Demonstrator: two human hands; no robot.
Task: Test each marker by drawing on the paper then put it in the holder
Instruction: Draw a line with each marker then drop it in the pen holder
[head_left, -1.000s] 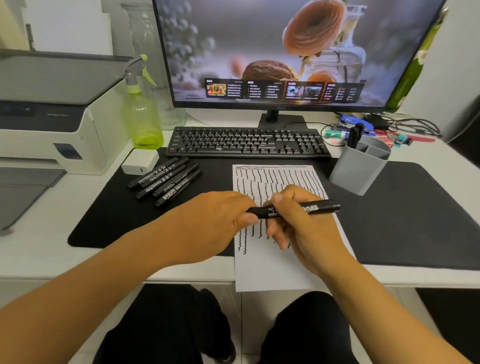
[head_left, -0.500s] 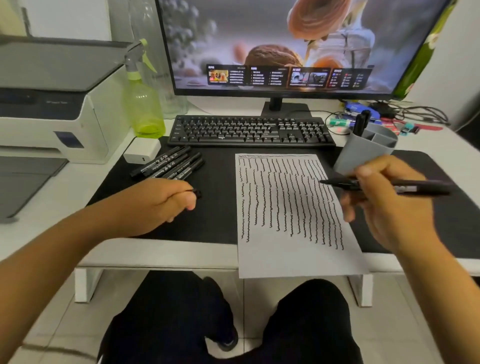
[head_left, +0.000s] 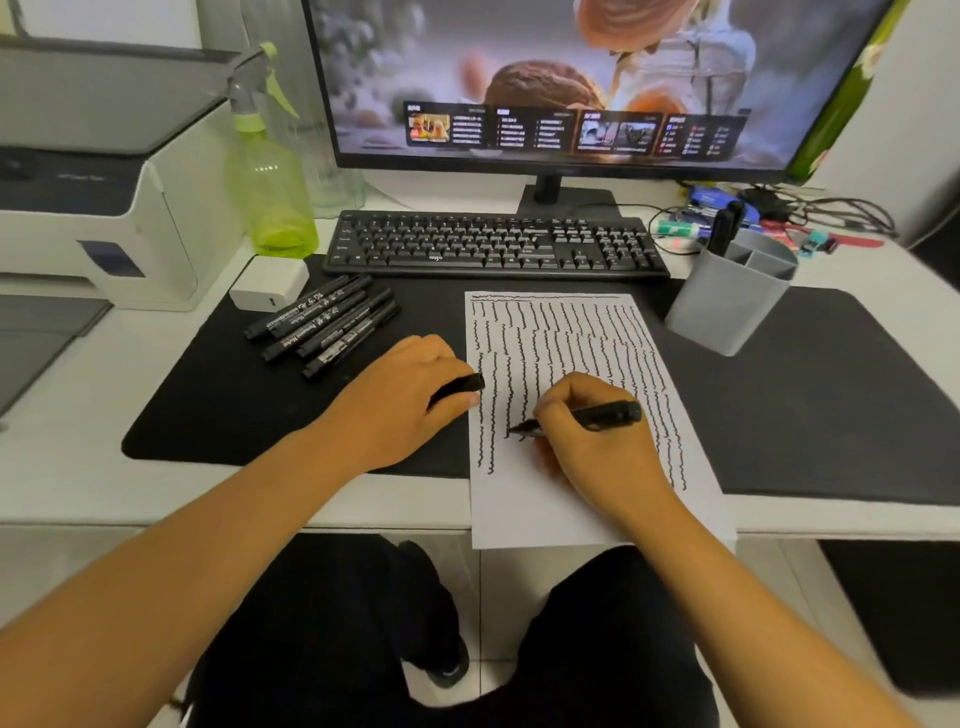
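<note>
A white sheet of paper (head_left: 587, 514) covered in wavy black lines lies on the black desk mat (head_left: 831, 405). My right hand (head_left: 597, 441) grips an uncapped black marker (head_left: 597, 415) with its tip touching the paper at the end of a short line. My left hand (head_left: 400, 395) rests at the paper's left edge, closed on the black marker cap (head_left: 460, 385). Several capped black markers (head_left: 322, 325) lie in a row on the mat to the left. The grey holder (head_left: 727, 301) stands at the right with one black marker (head_left: 724, 228) in it.
A black keyboard (head_left: 493, 244) and a monitor (head_left: 571, 83) stand behind the paper. A green spray bottle (head_left: 270, 187), a white charger (head_left: 270, 291) and a printer (head_left: 93, 182) are at the left. Cables and small items (head_left: 779, 218) lie behind the holder.
My hands pulled the cap off the marker. My right hand swung out to the right, then came down and set the tip on the paper; my left hand kept the cap and settled beside the sheet.
</note>
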